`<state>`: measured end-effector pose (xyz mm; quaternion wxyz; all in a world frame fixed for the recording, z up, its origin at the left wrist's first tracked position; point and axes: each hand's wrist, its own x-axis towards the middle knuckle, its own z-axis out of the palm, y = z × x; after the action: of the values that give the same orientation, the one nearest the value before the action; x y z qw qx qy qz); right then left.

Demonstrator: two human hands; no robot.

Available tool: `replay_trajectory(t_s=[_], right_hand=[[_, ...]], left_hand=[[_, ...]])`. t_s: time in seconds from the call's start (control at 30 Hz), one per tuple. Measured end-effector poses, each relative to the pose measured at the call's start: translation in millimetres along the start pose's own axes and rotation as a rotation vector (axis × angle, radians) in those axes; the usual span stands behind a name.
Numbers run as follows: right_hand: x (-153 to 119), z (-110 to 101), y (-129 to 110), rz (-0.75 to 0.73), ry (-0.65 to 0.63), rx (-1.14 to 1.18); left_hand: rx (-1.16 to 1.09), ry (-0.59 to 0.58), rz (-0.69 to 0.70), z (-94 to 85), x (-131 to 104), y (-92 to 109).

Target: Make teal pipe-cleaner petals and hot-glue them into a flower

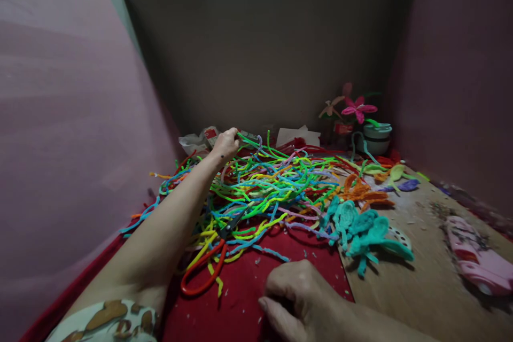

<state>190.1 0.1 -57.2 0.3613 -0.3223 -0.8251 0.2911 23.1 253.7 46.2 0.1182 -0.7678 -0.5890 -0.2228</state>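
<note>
A tangled heap of colourful pipe cleaners (264, 187) covers the red cloth (272, 278). My left hand (225, 144) reaches to the far side of the heap and pinches a green pipe cleaner (250, 141). My right hand (296, 294) rests low on the red cloth, fingers curled in, with nothing visible in it. Red-handled scissors (208, 267) lie on the cloth by my left forearm, blades under the strands. Teal pipe-cleaner shapes (360, 230) and orange ones (363, 192) lie to the right of the heap.
A pink pipe-cleaner flower (358, 109) stands in the back right corner beside a pale round pot (377, 139). A pink toy car (476, 262) sits on the wooden board (420, 288) at right. Pink walls close in left and right. Crumpled paper (196, 141) lies at the back.
</note>
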Motion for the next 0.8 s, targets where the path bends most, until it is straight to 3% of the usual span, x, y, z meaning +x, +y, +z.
replay_trajectory(t_s=[0.27,0.47,0.67,0.8], right_hand=[[2,-5,-4,0.044,-0.027,-0.047],[-1,-7,-6,0.06,-0.052,-0.048],[-4,-4,-5,0.065,-0.066,-0.08],[-4,-2,-6,0.053,-0.067,-0.093]], left_hand=[[0.125,-0.097,-0.113,7.1,-3,-8],[0.14,-0.233,-0.075,-9.3,-14,-22],[0.072,-0.526,0.121,-21.0,-68,-34],[0.088,-0.513,0.164,-14.3,-113,-35]])
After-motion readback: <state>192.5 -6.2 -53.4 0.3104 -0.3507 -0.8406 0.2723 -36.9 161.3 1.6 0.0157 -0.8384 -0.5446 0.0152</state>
